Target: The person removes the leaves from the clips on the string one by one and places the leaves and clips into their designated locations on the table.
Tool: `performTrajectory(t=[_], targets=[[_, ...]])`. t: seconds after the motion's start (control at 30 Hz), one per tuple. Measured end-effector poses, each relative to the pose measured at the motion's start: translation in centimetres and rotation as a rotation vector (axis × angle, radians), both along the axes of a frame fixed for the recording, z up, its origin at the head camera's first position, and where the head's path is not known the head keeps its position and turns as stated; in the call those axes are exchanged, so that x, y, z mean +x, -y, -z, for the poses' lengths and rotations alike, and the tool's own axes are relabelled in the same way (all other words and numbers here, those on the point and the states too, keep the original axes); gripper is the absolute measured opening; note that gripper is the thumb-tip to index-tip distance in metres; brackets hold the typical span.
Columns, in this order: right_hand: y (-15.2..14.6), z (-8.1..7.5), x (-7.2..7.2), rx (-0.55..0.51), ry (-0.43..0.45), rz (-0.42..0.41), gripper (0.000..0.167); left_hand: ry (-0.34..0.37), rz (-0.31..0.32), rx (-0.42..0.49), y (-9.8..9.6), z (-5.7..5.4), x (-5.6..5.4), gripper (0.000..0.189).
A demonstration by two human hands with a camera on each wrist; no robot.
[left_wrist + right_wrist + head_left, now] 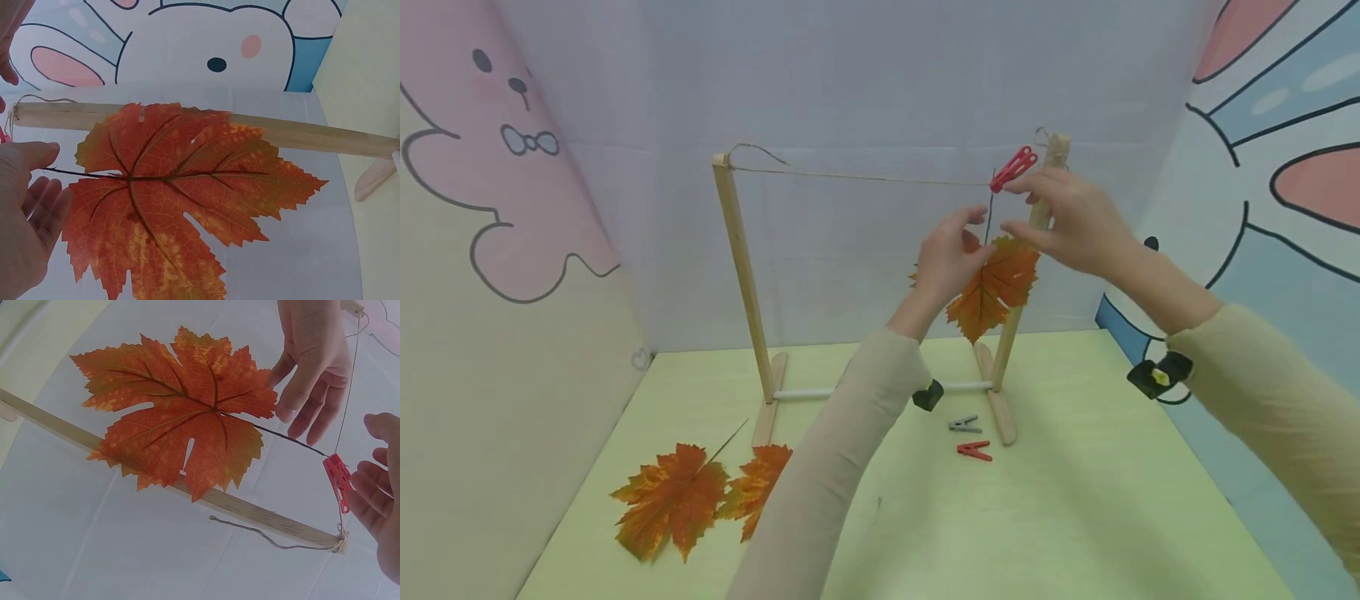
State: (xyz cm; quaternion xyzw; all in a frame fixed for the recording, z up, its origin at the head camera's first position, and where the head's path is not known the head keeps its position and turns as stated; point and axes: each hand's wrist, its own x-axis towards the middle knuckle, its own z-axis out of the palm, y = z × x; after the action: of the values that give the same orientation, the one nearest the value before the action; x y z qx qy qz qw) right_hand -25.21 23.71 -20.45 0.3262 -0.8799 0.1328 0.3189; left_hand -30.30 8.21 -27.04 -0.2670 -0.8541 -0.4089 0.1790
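An orange-red maple leaf (pixel 992 287) hangs by its dark stem from a red clothespin (pixel 1015 168), which clips the stem to a string (pixel 865 177) near the right post. Beside the stem is my left hand (pixel 951 254), its thumb and fingers apart. The right wrist view shows the left hand (pixel 315 369) next to the leaf (pixel 187 406), not curled round the stem. My right hand (pixel 1075 217) is at the clothespin, fingertips close to its side and thumb spread away. In the right wrist view, the fingers (pixel 375 487) lie loosely beside the clothespin (pixel 338 481).
The string runs between two wooden posts (pixel 743 275) joined below by a white rod (pixel 801 393). Two more leaves (pixel 673 500) lie at the table's left, one partly behind my left sleeve. A grey clothespin (pixel 965 424) and a red spare clothespin (pixel 974 451) lie near the right foot.
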Motion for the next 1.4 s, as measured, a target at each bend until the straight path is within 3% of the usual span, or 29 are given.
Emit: performTrajectory(t=[0.3,0.73,1.4], targets=[[0.2,-1.0,-0.1,-0.016,-0.023,0.018,0.034,0.008,-0.016,0.035,-0.7,0.0,-0.7,0.045],[-0.2,-2.2,-0.5,-0.003,-0.069,0.075,0.034,0.033,-0.036,0.039,-0.8,0.1,-0.5,0.035],[-0.9,-3.2,-1.9,-0.018,0.106,0.197,0.037,0.058,-0.01,0.09,-0.7,0.5,-0.2,0.024]])
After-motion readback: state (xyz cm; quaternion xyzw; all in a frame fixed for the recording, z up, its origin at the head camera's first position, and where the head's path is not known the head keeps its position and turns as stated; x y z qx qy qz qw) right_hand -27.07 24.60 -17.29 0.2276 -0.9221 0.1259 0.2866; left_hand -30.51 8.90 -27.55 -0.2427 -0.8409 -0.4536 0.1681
